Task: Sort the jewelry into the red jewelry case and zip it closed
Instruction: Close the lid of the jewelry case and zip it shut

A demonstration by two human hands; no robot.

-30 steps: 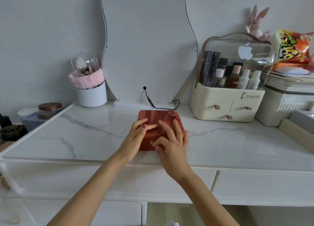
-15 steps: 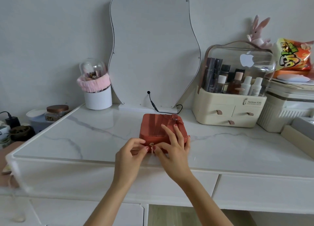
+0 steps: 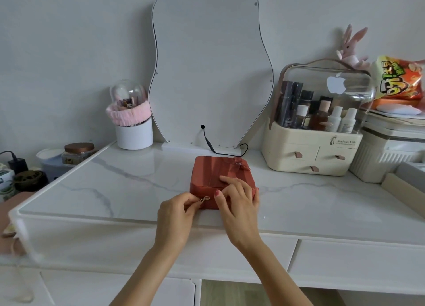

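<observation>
From my feed, the white marble tabletop (image 3: 119,186) fills most of the view, its right end cut off by the frame edge. At its back stands a wavy mirror (image 3: 207,71), a black cable (image 3: 220,150) trailing from its base. To the right sits a cream cosmetics organiser (image 3: 317,131) with a clear dome and three small drawers; the bottle labels inside are too small for me to read. A pink plush rabbit (image 3: 351,48) perches on top, and an orange snack bag (image 3: 400,80) is partly cropped beside it. To the left is a white brush holder (image 3: 134,133) wrapped in a pink headband.

The red jewelry case (image 3: 218,172) lies lid-down near the tabletop's front edge, centred. My right hand (image 3: 239,204) rests over its near right corner, fingers curved onto the lid, hiding that side of the zip. My left hand (image 3: 177,216) has its grip closed in a pinch on the small metal zipper pull (image 3: 204,199) at the case's front left. I cannot tell how far the zip is done up.
</observation>
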